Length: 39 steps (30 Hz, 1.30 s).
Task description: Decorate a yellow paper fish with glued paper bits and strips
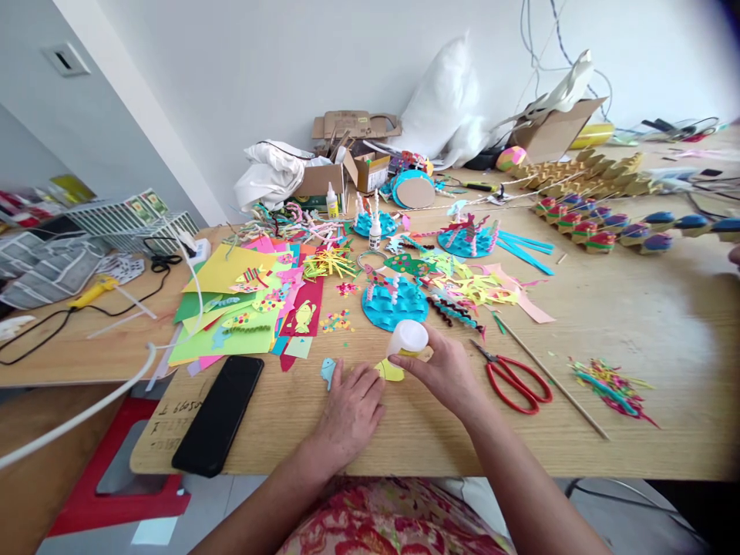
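Observation:
My right hand [448,370] is closed around a small white plastic bottle [409,336], its base tipped up toward me. The bottle's lower end is hidden behind my fingers, just over a yellow paper fish [391,371] on the table. Flat on the wood lies my left hand [354,405], fingers stretched out, their tips beside the yellow fish. A small blue paper fish [327,372] is near its thumb. Beyond the bottle stands a round blue base [394,305] with a wavy top, pale twisted stems and a reddish paper figure.
Red-handled scissors [519,383] and a thin wooden stick [555,379] lie to the right, near a pile of coloured shreds [616,389]. At left are a black phone [218,415] and stacked coloured paper [223,270]. A white glue bottle [375,231] stands farther back.

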Each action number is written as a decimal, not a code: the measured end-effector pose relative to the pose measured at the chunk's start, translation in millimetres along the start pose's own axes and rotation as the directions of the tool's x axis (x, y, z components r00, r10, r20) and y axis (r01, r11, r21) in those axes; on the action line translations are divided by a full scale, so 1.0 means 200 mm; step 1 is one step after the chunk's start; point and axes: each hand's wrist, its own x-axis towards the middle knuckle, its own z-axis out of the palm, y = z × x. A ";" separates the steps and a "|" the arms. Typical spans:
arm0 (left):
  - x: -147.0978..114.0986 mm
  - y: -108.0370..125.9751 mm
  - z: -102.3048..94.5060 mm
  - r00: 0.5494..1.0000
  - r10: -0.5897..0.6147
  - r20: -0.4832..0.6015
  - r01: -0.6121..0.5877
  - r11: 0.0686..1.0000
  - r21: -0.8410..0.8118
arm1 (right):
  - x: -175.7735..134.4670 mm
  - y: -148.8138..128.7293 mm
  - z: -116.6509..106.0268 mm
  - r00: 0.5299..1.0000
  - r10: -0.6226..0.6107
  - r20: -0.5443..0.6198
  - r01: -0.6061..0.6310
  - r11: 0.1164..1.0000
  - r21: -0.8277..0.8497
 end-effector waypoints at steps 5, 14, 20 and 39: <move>0.00 0.00 -0.01 1.000 -0.004 0.004 0.004 1.000 0.011 | 0.03 0.01 0.01 1.000 -0.008 -0.029 0.009 1.000 0.028; 0.00 0.00 0.00 1.000 -0.004 0.006 0.004 0.999 0.036 | 0.02 0.00 0.01 1.000 0.024 -0.015 -0.024 1.000 0.010; 0.00 0.00 0.00 1.000 -0.010 0.009 0.010 1.000 0.015 | -0.01 -0.04 0.01 0.999 -0.017 0.037 0.015 0.999 0.035; 0.00 0.01 -0.01 1.000 -0.016 0.018 0.016 1.000 0.026 | -0.06 0.06 -0.10 0.992 0.106 -0.067 -0.080 0.947 0.311</move>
